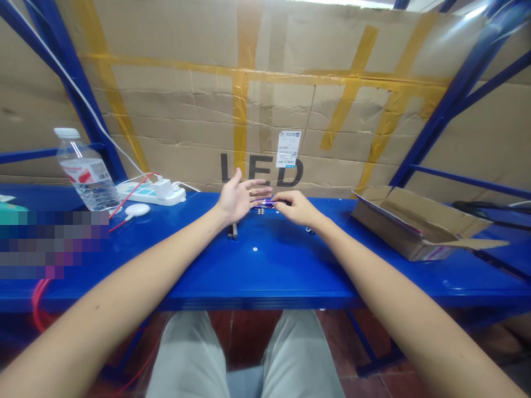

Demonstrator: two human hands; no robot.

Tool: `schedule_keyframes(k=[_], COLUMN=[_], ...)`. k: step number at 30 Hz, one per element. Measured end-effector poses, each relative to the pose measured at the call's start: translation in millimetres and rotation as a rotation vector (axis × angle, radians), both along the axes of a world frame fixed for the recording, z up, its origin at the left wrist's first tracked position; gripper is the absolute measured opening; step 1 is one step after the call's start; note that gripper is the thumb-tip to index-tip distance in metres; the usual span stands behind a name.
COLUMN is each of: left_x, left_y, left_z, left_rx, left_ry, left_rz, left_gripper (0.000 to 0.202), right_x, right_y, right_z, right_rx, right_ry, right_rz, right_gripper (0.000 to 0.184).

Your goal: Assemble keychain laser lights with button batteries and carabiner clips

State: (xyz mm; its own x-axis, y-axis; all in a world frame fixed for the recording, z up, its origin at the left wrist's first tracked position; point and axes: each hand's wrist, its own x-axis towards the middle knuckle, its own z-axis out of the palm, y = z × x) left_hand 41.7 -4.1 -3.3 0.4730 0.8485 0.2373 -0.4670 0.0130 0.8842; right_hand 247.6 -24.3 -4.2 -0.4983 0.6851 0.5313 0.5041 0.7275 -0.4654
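My left hand (237,198) is open, palm turned up and toward the right, its fingers stretched out. A ring sits on one finger. My right hand (295,208) is closed with thumb and fingers pinching a thin purple, pen-like stick (269,204), which points left toward the left fingertips. Whether the left fingers touch it I cannot tell. Just under it on the blue table lie small metallic pieces (260,211). Below my left hand are dark and silver thin rods (233,231), partly hidden by the wrist. Another small shiny piece (310,230) rests beside my right wrist.
An open cardboard box (415,226) stands on the right of the blue table (269,276). At left are a water bottle (87,171), a white power strip (145,192), a white round charger (137,210) and red cables (39,298). A large cardboard sheet (186,110) closes off the back.
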Motion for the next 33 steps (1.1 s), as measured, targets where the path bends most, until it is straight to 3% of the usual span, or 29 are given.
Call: schedule_keyframes(k=[10, 33], left_x=[-0.4, 0.0], left_y=[0.8, -3.7], left_z=[0.0, 3.4], left_rx=[-0.001, 0.011], left_ry=[0.011, 0.051], left_rz=[0.001, 0.018], left_gripper=[0.08, 0.082], right_x=[-0.1, 2.8], right_y=[-1.9, 1.6], right_z=[3.3, 1.2], right_rx=[0.009, 0.037], right_ry=[0.085, 0.064], right_rz=[-0.025, -0.034], right_gripper=[0.024, 0.028])
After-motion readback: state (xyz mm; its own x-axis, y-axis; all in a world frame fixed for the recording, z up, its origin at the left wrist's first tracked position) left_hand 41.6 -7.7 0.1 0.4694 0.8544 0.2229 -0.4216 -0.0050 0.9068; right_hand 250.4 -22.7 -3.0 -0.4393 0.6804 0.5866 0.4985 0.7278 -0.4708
